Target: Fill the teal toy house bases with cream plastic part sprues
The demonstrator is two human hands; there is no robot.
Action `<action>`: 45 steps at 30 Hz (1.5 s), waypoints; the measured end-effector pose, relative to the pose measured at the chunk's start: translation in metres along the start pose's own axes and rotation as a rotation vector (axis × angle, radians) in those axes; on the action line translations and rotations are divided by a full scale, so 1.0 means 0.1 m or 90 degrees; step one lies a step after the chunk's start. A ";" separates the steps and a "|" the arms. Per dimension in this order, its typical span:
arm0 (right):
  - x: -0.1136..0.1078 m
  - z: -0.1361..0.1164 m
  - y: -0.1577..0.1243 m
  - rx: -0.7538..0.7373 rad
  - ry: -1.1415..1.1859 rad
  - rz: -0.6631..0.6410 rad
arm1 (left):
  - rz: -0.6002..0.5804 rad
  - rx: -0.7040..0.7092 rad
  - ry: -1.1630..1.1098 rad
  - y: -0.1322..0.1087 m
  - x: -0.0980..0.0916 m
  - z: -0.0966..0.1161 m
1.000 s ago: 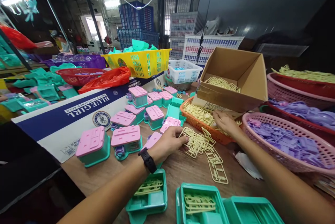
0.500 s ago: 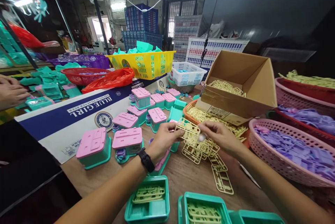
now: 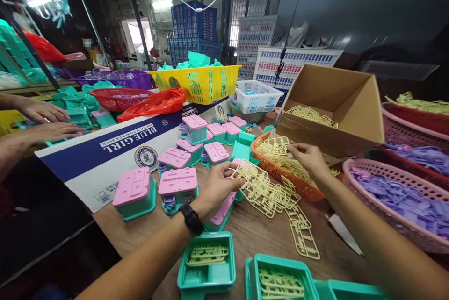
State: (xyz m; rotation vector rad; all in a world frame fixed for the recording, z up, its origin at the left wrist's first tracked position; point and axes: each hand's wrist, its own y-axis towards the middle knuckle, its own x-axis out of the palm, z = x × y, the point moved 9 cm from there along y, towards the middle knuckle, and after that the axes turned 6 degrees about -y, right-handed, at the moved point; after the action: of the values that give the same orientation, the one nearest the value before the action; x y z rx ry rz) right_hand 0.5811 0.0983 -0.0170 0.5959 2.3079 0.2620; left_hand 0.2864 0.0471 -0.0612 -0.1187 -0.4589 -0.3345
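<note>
Between both hands (image 3: 217, 185) (image 3: 308, 157), yellow frames (image 3: 266, 190) on table.

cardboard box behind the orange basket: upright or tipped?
Tipped. The cardboard box leans on its side over the orange basket, its opening facing the camera, with yellow frames showing inside.

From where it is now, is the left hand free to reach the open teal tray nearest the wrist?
Probably not yet: the left hand is pinching a yellow part frame. The teal tray lies uncovered just below the wrist, with nothing between them.
</note>
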 end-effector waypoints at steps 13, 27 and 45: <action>-0.09 -0.60 -1.64 0.019 0.277 -0.183 | 0.065 0.028 -0.076 -0.46 0.44 -0.14; -1.13 -0.51 -2.23 -0.140 -0.066 -0.207 | -0.086 0.100 0.182 -0.98 1.31 -0.48; -1.10 0.38 -2.62 -0.131 -0.142 -0.291 | -0.358 0.174 0.697 -1.26 1.74 -0.88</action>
State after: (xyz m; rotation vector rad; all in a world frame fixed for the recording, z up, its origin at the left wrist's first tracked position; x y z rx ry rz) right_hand 0.5873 -0.1831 -0.0700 -0.0125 2.0959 0.1983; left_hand 0.4261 -0.1381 -0.0556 0.4607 0.5700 -0.8122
